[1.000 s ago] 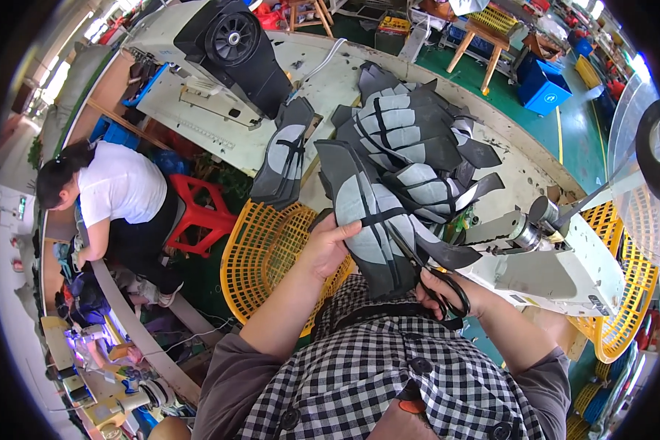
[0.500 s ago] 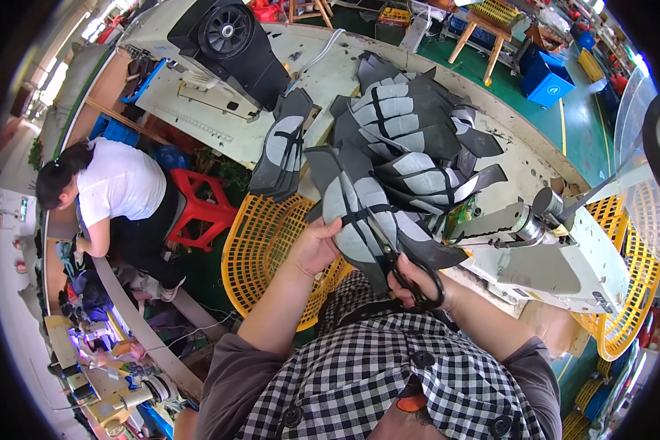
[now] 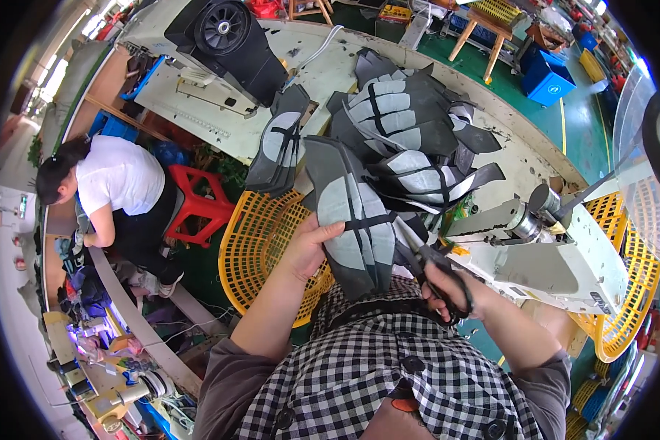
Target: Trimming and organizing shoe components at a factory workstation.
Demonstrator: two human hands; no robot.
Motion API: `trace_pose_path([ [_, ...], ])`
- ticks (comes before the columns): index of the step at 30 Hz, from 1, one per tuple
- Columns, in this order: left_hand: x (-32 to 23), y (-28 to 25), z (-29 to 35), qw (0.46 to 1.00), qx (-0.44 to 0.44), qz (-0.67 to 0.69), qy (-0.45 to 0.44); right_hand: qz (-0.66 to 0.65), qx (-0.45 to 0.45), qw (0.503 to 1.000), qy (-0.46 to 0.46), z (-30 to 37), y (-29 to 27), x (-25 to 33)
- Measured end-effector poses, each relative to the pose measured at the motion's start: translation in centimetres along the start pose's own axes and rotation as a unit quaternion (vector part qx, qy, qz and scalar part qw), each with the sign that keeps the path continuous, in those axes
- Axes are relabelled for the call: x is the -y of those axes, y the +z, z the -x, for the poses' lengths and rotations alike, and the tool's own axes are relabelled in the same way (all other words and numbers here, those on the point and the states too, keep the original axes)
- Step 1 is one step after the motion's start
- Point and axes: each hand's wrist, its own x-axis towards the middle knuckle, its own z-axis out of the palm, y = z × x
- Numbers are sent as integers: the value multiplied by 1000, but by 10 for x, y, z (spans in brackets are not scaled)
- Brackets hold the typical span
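My left hand (image 3: 308,246) grips the near left edge of a bundle of dark and light grey shaped fabric pieces (image 3: 334,194), its thumb lying on top. A black strip runs across the bundle. In my right hand (image 3: 446,290) is a pair of black-handled scissors (image 3: 412,246), fingers through the loops. Their blades point up and left, beside the bundle's right edge near the strip's end; whether they touch it I cannot tell. Beyond lie several similar tied bundles (image 3: 400,110) in a heap, and another bundle (image 3: 277,143) lies apart on the left.
A yellow plastic basket (image 3: 231,257) stands below the bundle at the left. Sewing machines are on the table, a dark-headed one (image 3: 231,44) at far left and a white one (image 3: 565,268) at right. At left, a person (image 3: 121,180) bends forward beside a red stool (image 3: 198,209).
My right hand and the scissors have moved right, off the bundle's middle. The bundle has turned slightly in my left hand, and the strip that ran lengthwise over it no longer shows clearly.
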Motion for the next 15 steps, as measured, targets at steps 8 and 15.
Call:
trace_pose_path([
  [8, 40, -15, -2, 965, -215, -145, 47, 98, 31, 993, 53, -71, 5, -19],
  [15, 65, -73, 7, 976, -196, 95, 23, 105, 31, 992, 56, -77, -3, -13],
])
